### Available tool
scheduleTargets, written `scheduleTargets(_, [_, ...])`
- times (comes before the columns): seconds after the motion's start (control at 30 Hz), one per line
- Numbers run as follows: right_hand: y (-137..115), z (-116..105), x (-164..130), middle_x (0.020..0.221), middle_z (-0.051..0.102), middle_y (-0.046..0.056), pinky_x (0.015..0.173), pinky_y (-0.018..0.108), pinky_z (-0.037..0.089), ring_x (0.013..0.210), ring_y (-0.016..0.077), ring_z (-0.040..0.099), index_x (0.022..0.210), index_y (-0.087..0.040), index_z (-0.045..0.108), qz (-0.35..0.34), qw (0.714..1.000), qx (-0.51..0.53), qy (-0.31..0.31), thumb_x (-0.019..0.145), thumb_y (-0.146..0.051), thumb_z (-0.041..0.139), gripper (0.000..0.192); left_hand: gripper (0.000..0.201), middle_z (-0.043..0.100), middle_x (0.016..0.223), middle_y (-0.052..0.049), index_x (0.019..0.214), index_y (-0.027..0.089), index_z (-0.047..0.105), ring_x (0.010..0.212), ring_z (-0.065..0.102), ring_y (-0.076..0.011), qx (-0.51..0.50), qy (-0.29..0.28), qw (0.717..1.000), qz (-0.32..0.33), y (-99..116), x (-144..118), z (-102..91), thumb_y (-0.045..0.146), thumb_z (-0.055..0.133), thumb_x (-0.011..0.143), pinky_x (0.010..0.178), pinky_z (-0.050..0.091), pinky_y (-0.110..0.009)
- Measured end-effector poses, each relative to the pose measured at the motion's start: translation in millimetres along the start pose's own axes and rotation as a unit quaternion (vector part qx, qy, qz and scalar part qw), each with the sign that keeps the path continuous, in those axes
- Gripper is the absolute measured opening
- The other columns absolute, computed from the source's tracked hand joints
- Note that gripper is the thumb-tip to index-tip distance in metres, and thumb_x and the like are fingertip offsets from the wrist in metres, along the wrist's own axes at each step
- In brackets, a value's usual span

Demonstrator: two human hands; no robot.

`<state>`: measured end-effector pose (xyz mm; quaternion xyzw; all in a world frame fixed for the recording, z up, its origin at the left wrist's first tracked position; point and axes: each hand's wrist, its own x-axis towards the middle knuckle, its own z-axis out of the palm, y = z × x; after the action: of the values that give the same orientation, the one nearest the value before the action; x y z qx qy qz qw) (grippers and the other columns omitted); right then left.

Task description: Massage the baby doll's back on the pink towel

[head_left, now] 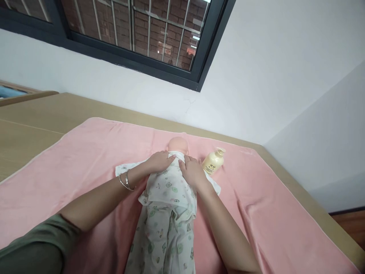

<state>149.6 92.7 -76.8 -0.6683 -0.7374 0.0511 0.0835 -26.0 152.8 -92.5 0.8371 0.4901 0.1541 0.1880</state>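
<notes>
The support is a flat, light wood-coloured platform [34, 125] set against a white wall. A pink blanket [94, 152] is spread directly on it and covers most of its surface, leaving bare strips at the left and along the far and right edges. On the blanket lie a doll in printed white clothing [168, 205] and, just beside its head, a cream pump bottle [213, 161] on its side.

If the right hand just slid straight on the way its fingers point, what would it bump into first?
Probably the doll's head: the right hand lies flat on the doll's clothed upper back, fingers aimed up toward the neck. The cream bottle sits off to its side.
</notes>
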Motion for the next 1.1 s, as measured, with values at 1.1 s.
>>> scheduleTargets(1.1, [16, -5, 18, 0.125, 0.069, 0.015, 0.099, 0.041, 0.042, 0.117, 0.0311, 0.062, 0.116, -0.017, 0.064, 0.073, 0.986, 0.139, -0.059, 0.102, -0.057, 0.031, 0.053, 0.052, 0.067, 0.120, -0.027, 0.121, 0.004, 0.061, 0.113, 0.062, -0.0384, 0.135, 0.073, 0.985, 0.075, 32, -33, 13.7, 0.047, 0.038, 0.100, 0.096, 0.048, -0.051])
